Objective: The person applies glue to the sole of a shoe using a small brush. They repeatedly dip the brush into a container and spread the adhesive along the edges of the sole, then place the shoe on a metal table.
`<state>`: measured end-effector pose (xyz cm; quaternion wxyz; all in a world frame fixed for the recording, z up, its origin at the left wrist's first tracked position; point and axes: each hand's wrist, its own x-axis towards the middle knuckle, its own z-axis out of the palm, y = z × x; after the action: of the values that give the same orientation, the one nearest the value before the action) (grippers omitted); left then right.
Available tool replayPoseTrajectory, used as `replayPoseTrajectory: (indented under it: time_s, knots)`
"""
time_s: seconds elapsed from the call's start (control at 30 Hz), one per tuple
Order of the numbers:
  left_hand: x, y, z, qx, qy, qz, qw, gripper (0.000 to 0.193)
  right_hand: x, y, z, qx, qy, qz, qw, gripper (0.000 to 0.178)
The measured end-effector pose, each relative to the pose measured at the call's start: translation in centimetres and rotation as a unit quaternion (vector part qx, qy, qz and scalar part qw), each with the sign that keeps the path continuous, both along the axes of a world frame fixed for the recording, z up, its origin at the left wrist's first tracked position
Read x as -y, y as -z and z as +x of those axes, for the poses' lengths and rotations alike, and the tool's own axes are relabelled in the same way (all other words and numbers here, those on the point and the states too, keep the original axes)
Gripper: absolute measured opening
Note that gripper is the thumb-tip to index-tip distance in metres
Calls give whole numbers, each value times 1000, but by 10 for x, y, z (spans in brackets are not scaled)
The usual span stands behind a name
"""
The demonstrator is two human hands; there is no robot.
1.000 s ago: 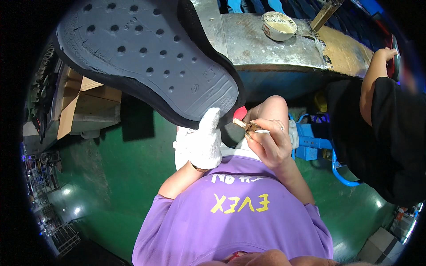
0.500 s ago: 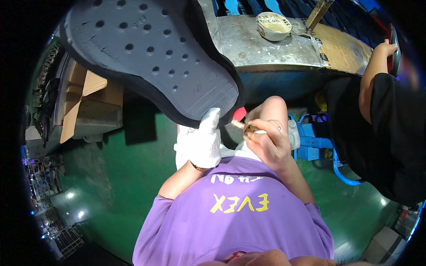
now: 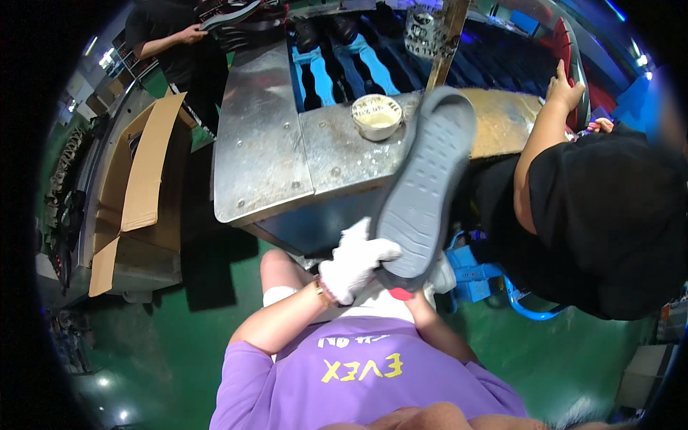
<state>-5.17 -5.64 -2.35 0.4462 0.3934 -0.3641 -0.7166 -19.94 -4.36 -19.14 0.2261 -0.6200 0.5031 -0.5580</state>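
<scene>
My left hand [image 3: 355, 261], in a white glove, holds the near end of a grey shoe sole [image 3: 423, 193] with a dark rim. One gloved finger lies over the sole's face, which has small round holes and wavy grooves. The sole is tilted up, its far end reaching over the table edge. My right hand is hidden behind the sole; only its forearm shows at the lower right. Whatever it holds cannot be seen. A small red piece [image 3: 401, 294] shows below the sole's near end.
On the metal table [image 3: 261, 143] stands a cup [image 3: 377, 117] with pale contents. Beyond it lie blue holders [image 3: 313, 75] in rows. A co-worker [image 3: 609, 208] in black sits to the right. An open cardboard box [image 3: 147, 165] stands left; another person [image 3: 172, 50] is at far left.
The sole has swung right and away from my head, turning to point far. My right hand, earlier holding a small brush-like tool, has gone behind it. The view has shifted left and farther out.
</scene>
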Motion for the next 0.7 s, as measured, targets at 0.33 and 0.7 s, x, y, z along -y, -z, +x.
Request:
replayPoseTrajectory:
  time_s: [0.33, 0.7]
  knots:
    - [176, 10, -178, -103, -14, 101, 989, 34, -18, 26, -19, -59, -34, 199, 978, 27]
    - [61, 74, -8, 101, -35, -276, 955, 49, -6, 73, -19, -19, -61, 233, 970, 16]
